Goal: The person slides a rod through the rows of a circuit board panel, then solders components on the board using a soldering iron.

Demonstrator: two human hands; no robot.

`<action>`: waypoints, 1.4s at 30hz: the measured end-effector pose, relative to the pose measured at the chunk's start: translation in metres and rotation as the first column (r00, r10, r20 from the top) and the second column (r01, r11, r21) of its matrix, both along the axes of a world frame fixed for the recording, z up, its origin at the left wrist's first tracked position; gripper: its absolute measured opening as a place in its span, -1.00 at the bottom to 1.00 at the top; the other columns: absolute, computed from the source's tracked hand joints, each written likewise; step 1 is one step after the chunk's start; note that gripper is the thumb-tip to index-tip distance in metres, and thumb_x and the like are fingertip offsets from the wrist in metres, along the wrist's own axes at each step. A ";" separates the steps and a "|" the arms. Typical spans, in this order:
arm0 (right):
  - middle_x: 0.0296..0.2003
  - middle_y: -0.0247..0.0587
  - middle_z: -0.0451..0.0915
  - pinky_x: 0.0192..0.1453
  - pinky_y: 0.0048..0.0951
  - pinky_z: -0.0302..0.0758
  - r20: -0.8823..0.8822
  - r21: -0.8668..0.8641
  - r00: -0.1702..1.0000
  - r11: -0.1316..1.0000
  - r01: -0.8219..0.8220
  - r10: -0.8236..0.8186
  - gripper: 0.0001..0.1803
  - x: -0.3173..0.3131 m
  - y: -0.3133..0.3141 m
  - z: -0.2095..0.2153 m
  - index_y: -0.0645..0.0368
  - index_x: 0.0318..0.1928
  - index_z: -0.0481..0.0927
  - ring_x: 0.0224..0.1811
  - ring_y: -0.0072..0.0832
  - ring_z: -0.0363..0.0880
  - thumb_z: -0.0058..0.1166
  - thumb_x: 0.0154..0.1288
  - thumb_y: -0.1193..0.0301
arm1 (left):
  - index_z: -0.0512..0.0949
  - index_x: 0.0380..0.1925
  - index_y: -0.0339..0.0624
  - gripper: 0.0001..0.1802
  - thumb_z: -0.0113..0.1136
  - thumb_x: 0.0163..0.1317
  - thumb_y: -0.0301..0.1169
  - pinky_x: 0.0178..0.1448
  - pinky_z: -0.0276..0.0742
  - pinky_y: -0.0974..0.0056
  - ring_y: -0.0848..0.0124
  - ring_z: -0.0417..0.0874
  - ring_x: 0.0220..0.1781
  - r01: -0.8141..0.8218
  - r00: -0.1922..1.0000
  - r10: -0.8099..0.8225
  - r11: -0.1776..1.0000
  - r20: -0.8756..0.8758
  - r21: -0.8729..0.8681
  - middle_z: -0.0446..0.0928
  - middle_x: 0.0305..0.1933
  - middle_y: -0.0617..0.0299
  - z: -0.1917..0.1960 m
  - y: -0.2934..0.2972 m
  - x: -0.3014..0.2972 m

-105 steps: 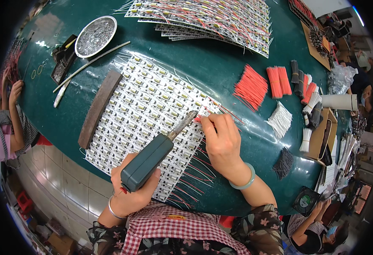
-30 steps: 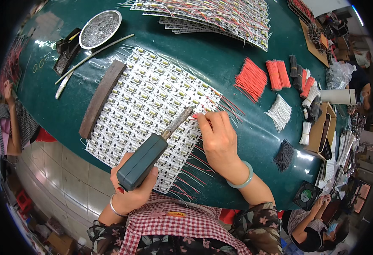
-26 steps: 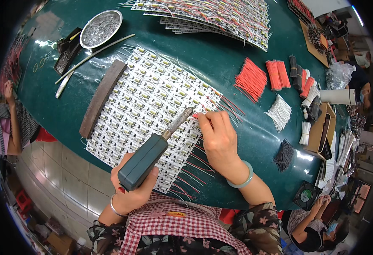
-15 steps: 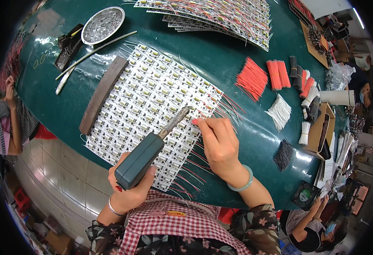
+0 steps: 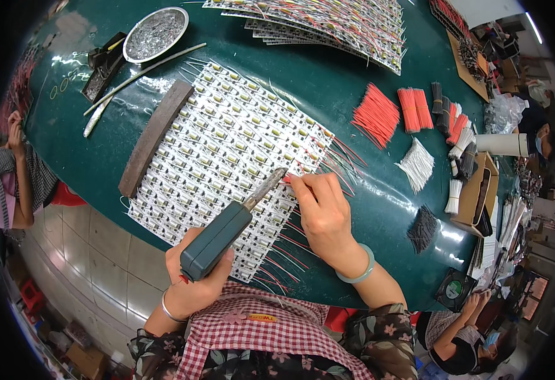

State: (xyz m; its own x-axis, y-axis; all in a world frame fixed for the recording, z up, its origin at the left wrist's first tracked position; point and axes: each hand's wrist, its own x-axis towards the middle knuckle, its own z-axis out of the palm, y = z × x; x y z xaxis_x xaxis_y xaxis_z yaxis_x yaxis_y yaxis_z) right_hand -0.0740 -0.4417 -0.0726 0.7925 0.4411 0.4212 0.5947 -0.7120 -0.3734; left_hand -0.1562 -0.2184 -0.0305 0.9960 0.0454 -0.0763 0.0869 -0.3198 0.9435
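My left hand (image 5: 196, 288) is wrapped round the dark green body of a soldering iron (image 5: 217, 240). Its dull metal tip rests at or just over the right part of a white circuit board panel (image 5: 217, 136) covered in rows of small components and thin wires. Close beside the tip, my right hand (image 5: 328, 221) pinches a small red wire (image 5: 286, 180), mostly hidden by the fingers. Red, white and dark wires (image 5: 288, 256) stick out past the panel's right edge. A dark curved bar (image 5: 157, 136) lies along the panel's left side.
Bundles of red wires (image 5: 376, 114), white wires (image 5: 415, 164) and black wires (image 5: 422, 229) lie to the right. A metal bowl of silvery bits (image 5: 156, 35) stands far left. Stacked panels (image 5: 328, 28) are at the back. Other people sit at the left and lower right.
The soldering iron has shifted slightly right, its tip a little nearer to me and closer to my right fingertips. My right hand has moved slightly left, still pinching.
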 end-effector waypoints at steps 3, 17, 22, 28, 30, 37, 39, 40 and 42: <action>-0.26 -0.11 0.50 -0.24 -0.38 0.51 -0.016 -0.017 1.000 1.000 0.004 -0.004 -0.63 0.000 0.001 0.003 0.43 -0.10 0.58 -0.25 -0.27 0.45 0.14 -0.02 0.66 | 0.57 -0.23 -0.41 -0.77 0.34 0.08 -0.61 -0.38 0.44 0.43 0.59 0.52 -0.48 0.025 1.000 -0.025 1.000 0.000 0.014 0.58 -0.42 0.20 0.000 0.001 0.001; -0.27 -0.08 0.49 -0.22 -0.38 0.51 -0.016 -0.054 1.000 0.999 0.000 -0.001 -0.68 0.000 0.002 0.004 0.44 -0.12 0.57 -0.25 -0.26 0.44 0.14 0.04 0.63 | 0.58 -0.31 -0.37 -0.84 0.33 0.11 -0.58 -0.46 0.38 0.40 0.57 0.49 -0.56 0.064 0.998 -0.064 0.997 -0.007 0.052 0.52 -0.50 0.24 -0.002 0.001 0.001; -0.27 -0.08 0.49 -0.24 -0.38 0.51 -0.007 -0.058 1.000 0.998 0.008 -0.008 -0.69 0.000 0.003 0.005 0.44 -0.12 0.57 -0.26 -0.26 0.45 0.16 0.05 0.63 | 0.61 -0.27 -0.40 -0.80 0.33 0.08 -0.59 -0.43 0.39 0.39 0.51 0.51 -0.54 0.062 0.998 -0.063 0.998 0.011 0.032 0.54 -0.42 0.18 0.000 0.006 -0.002; -0.28 -0.09 0.49 -0.25 -0.38 0.50 0.005 -0.053 1.000 0.998 0.017 -0.016 -0.70 -0.001 0.004 0.003 0.42 -0.13 0.58 -0.26 -0.26 0.46 0.17 0.05 0.62 | 0.63 -0.23 -0.39 -0.78 0.33 0.08 -0.59 -0.38 0.43 0.39 0.49 0.55 -0.48 0.060 0.998 -0.062 0.995 0.030 0.075 0.56 -0.36 0.16 0.000 0.006 -0.005; -0.28 -0.09 0.50 -0.25 -0.37 0.50 0.007 -0.046 1.000 0.999 0.019 -0.019 -0.69 -0.002 0.003 0.003 0.42 -0.13 0.58 -0.25 -0.26 0.46 0.17 0.04 0.62 | 0.63 -0.23 -0.40 -0.78 0.34 0.08 -0.59 -0.38 0.44 0.39 0.49 0.55 -0.48 0.057 0.997 -0.061 0.995 0.052 0.076 0.57 -0.35 0.15 -0.002 0.007 -0.006; -0.25 -0.09 0.53 -0.23 -0.33 0.50 0.061 0.062 0.998 0.997 -0.035 0.032 -0.64 -0.011 0.003 0.008 0.45 -0.13 0.59 -0.27 -0.25 0.47 0.16 -0.03 0.62 | 0.63 -0.21 -0.40 -0.75 0.34 0.05 -0.61 -0.38 0.46 0.39 0.45 0.57 -0.47 0.004 1.000 -0.005 0.999 0.022 0.054 0.58 -0.33 0.14 0.003 0.012 -0.011; -0.25 -0.09 0.53 -0.23 -0.34 0.50 0.037 0.057 0.998 0.997 -0.042 0.040 -0.65 -0.013 0.004 0.007 0.45 -0.13 0.60 -0.28 -0.26 0.48 0.16 -0.03 0.63 | 0.63 -0.21 -0.40 -0.75 0.34 0.05 -0.61 -0.38 0.46 0.39 0.46 0.57 -0.47 0.009 0.999 -0.011 0.999 0.034 0.049 0.57 -0.34 0.14 0.000 0.012 -0.014; -0.26 -0.10 0.53 -0.24 -0.35 0.50 0.022 0.050 0.999 0.998 -0.035 0.034 -0.65 -0.014 0.004 0.004 0.45 -0.13 0.60 -0.28 -0.26 0.47 0.16 -0.03 0.63 | 0.63 -0.21 -0.40 -0.75 0.33 0.05 -0.61 -0.38 0.46 0.39 0.46 0.56 -0.47 0.012 0.999 -0.014 0.999 0.045 0.047 0.57 -0.34 0.15 -0.001 0.012 -0.015; -0.26 -0.10 0.52 -0.25 -0.36 0.49 0.006 0.042 1.000 0.999 -0.026 0.026 -0.65 -0.015 0.006 0.003 0.45 -0.13 0.60 -0.28 -0.27 0.47 0.16 -0.03 0.63 | 0.62 -0.22 -0.40 -0.76 0.33 0.05 -0.62 -0.38 0.46 0.40 0.47 0.56 -0.48 0.014 0.999 -0.016 0.999 0.044 0.040 0.57 -0.35 0.15 -0.001 0.011 -0.016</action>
